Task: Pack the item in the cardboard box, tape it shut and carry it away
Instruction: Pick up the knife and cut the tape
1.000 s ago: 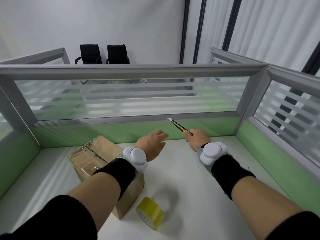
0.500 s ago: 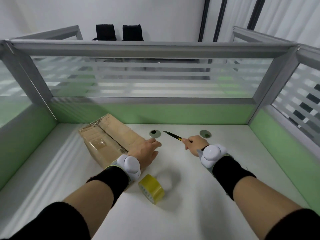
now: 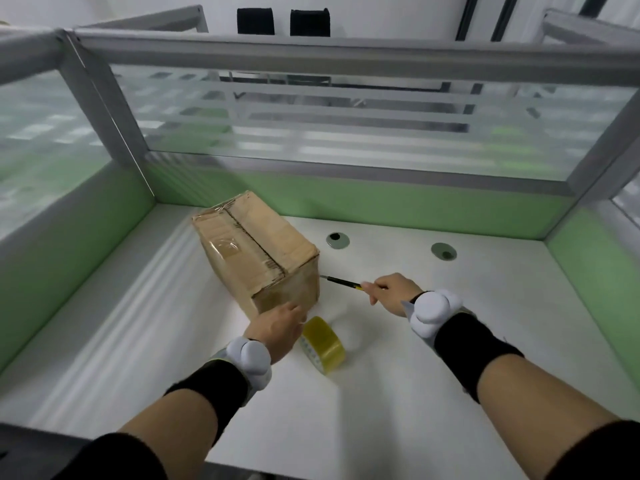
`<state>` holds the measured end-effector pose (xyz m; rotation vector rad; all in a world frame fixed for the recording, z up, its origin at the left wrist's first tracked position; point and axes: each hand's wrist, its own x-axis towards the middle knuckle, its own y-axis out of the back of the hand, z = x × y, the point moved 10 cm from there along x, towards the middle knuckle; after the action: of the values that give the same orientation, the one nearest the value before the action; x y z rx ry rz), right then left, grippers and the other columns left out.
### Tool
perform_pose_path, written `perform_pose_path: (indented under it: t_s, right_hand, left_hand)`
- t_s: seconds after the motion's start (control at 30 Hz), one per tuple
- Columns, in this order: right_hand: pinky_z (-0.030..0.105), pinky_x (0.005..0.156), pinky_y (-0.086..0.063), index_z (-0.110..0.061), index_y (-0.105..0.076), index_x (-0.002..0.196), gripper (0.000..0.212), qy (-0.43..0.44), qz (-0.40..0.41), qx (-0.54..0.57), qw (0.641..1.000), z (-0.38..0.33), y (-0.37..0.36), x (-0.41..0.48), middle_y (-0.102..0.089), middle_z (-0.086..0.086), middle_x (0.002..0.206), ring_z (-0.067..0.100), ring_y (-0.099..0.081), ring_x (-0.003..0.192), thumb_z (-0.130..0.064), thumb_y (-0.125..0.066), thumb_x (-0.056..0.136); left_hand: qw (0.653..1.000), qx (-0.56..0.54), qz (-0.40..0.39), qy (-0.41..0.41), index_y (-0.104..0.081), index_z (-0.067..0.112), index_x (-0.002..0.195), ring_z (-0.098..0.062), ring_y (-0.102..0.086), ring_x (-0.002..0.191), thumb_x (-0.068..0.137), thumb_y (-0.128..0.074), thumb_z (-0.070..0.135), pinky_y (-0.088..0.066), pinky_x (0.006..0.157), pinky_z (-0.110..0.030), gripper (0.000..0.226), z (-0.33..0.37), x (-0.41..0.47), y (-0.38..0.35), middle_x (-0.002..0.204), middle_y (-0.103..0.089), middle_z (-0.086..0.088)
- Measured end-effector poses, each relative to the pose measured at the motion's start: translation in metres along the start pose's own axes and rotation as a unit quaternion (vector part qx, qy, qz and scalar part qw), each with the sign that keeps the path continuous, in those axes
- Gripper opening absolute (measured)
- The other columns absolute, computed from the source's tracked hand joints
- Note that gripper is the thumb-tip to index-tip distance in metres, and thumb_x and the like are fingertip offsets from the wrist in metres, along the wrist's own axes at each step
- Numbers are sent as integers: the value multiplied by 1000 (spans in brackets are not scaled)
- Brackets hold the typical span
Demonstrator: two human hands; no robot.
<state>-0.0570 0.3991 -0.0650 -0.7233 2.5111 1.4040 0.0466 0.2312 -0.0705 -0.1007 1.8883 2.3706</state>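
head | left hand (image 3: 277, 329) touches cardboard box (image 3: 256, 251); right hand (image 3: 391, 292) grips knife (image 3: 341, 281)

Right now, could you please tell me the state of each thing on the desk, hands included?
cardboard box: closed, seam taped, sitting on the desk.
tape roll: on its edge beside the box, unheld.
utility knife: gripped, tip pointing at the box's side.
left hand: resting against the box's near corner.
right hand: gripping the knife.

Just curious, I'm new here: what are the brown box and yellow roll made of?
The box looks like matte brown cardboard, with creased edges and folded flaps; glossy clear tape covers its seam. The roll is likely plastic adhesive tape, shiny translucent yellow.
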Motion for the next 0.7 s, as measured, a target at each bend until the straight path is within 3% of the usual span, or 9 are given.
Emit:
perform_pose_path:
  t_s: [0.23,0.3,0.43,0.57,0.7]
  right_hand:
    - [18,54,-33,-19,-63,70,35,20,-38,-17,999,-5,-15,-2,-48,-9,61,9,-43,56,-45,-51,90]
    - [20,56,-34,-17,-68,78,34,24,-46,-23,998,-8,-19,-1,-49,-8,63,11,-44,59,-45,-52,89]
    - [18,54,-33,-20,-64,73,29,38,-62,-25,997,-21,-30,2,-49,-10,62,6,-42,57,-43,-54,89]
    - [17,53,-32,-19,-67,80,27,54,-66,-29,996,-31,-34,3,-49,-14,62,4,-43,59,-41,-56,88]
    - [19,55,-34,-19,-67,82,25,54,-69,-48,995,-35,-40,4,-51,-11,64,13,-47,67,-42,-58,87]
  left_hand:
    - [992,-43,-1,118,-58,13,94,-31,-59,93,94,-40,37,-44,71,-33,30,-35,-10,-27,103,-63,-7]
    - [985,-85,5,152,-61,15,95,-33,-60,92,93,-43,38,-45,71,-32,30,-41,-11,-32,102,-66,-8]
    - [955,-191,32,226,-65,12,94,-35,-61,92,91,-47,40,-41,69,-29,34,-55,-11,-42,101,-68,-13]
    - [936,-240,57,250,-67,11,96,-35,-61,93,90,-50,38,-39,68,-28,33,-58,-9,-43,103,-68,-15]
    - [928,-261,73,255,-68,11,98,-35,-61,93,88,-54,36,-41,70,-29,30,-58,-8,-46,101,-70,-14]
